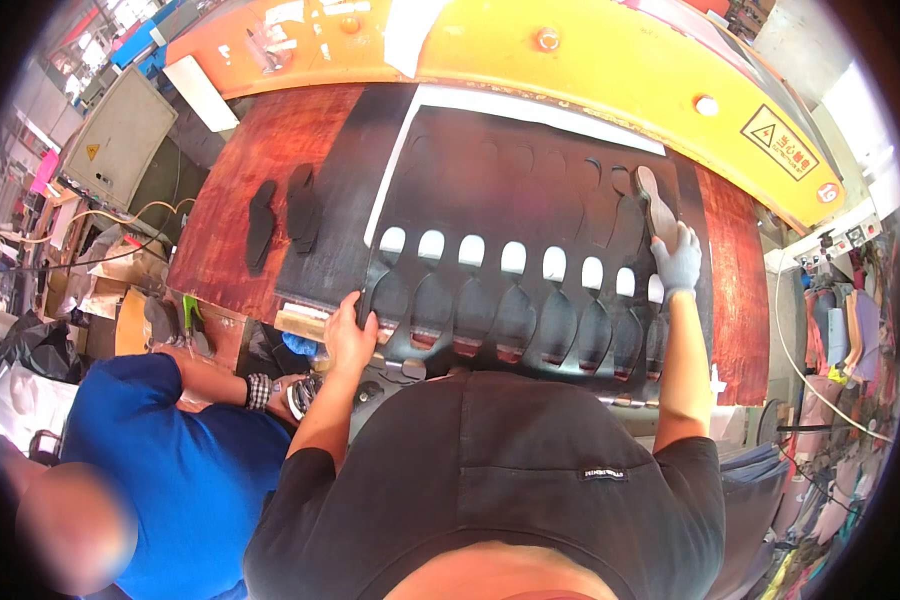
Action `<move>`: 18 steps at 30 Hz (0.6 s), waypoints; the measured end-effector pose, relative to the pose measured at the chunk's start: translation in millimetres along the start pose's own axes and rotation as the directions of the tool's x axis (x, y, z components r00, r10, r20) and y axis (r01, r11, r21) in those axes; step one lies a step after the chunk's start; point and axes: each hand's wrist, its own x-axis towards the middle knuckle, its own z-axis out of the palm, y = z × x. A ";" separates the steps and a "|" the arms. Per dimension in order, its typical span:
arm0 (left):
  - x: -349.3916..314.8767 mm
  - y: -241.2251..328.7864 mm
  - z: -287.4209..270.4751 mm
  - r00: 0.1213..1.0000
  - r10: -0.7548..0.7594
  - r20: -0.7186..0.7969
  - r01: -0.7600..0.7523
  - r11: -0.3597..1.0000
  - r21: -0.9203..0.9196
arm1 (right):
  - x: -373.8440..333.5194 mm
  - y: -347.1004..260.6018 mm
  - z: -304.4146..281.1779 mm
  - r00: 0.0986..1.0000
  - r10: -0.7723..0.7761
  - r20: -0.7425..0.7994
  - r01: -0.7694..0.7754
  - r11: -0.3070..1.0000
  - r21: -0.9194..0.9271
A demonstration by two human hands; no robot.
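Observation:
A black sheet (490,190) lies across the work table, with a row of sole-shaped holes along its near side. White shows through the toe ends of those holes, and fainter sole outlines mark the far part. My left hand (350,338), bare, pinches the sheet's near left edge between thumb and fingers. At the far right, my right hand (678,262), in a grey glove, grips the near end of a narrow sole-shaped piece (657,203) that looks like a cutting die. It rests on the sheet, beside the last outlines.
A yellow machine beam (490,50) spans the table's far side. Dark sole-shaped pieces (261,225) lie on the reddish board (220,235) at left. A co-worker in a blue shirt (185,450) is close on my left. Piled material (835,340) stands at right.

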 end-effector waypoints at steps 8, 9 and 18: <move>-15.9 -25.2 -9.4 0.997 -0.075 -0.025 0.073 0.996 -0.054 | 53.4 -25.6 15.7 0.932 0.077 0.354 -0.027 0.989 -0.144; -15.5 -22.5 -9.0 0.998 -0.069 0.002 0.068 0.997 0.040 | 56.5 -19.2 18.0 0.947 0.092 0.308 -0.051 0.989 -0.136; -14.1 -28.6 -0.9 0.995 0.068 -0.071 -0.070 0.997 -0.024 | 44.3 99.7 -1.8 0.880 0.336 0.337 -0.470 0.510 0.720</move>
